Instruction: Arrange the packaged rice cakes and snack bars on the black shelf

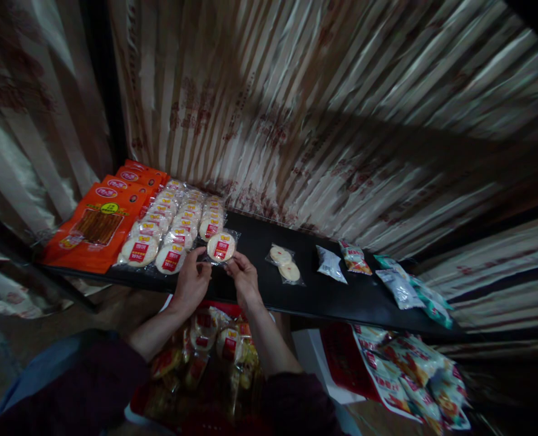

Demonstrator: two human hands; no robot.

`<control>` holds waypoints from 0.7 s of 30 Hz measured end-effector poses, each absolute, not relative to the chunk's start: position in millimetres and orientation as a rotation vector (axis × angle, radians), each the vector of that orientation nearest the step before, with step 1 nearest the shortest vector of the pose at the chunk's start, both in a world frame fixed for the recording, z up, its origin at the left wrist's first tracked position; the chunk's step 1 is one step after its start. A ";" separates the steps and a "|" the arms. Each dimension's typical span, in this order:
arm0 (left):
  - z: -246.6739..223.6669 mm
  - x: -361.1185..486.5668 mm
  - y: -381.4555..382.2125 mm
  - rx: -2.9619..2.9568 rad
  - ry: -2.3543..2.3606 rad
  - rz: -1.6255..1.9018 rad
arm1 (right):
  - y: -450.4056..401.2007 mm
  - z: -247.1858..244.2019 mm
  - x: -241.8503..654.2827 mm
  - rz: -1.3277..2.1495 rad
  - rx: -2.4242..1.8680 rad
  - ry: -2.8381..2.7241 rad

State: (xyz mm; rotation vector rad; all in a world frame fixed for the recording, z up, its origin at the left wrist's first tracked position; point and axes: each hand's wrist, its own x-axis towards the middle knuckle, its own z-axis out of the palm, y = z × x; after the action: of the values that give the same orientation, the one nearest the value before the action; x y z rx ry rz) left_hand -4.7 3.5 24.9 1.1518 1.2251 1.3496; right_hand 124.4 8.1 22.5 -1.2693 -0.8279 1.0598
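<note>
My left hand [193, 277] and my right hand [243, 275] are at the front edge of a black shelf [255, 297]. Between them is a clear-wrapped pack of round white rice crackers [221, 247] with a red and yellow label. Fingers of both hands are closed at the wrapper's two sides. Just beyond it, a row of similar packs [210, 225] runs toward the back. Two more overlapping rows of rice cracker packs [174, 257] lie to the left, labels facing up.
Orange snack bags [97, 227] overlap at the shelf's left end. Plain-side-up crackers [289, 270], a silver packet [331, 264], a red-white packet [354, 257] and green-silver packets [400, 289] lie rightward. Below are a box of wrapped crackers [227, 345] and snack bags [414, 369]. Curtains [296, 121] hang behind.
</note>
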 end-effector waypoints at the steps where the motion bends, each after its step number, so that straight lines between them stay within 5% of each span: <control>1: 23.5 -4.5 3.5 1.175 1.237 1.340 | 10.5 22.0 124.5 1.056 -1.273 -0.824; 21: 18.0 -0.9 13.0 1.399 1.320 1.234 | 44.1 16.2 114.4 1.049 -1.366 -0.845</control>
State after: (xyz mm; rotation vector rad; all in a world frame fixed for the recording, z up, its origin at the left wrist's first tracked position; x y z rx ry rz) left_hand -0.9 13.0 18.0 1.3988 1.3201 1.2340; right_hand 114.4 44.1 16.2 -1.3658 -0.8448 1.0489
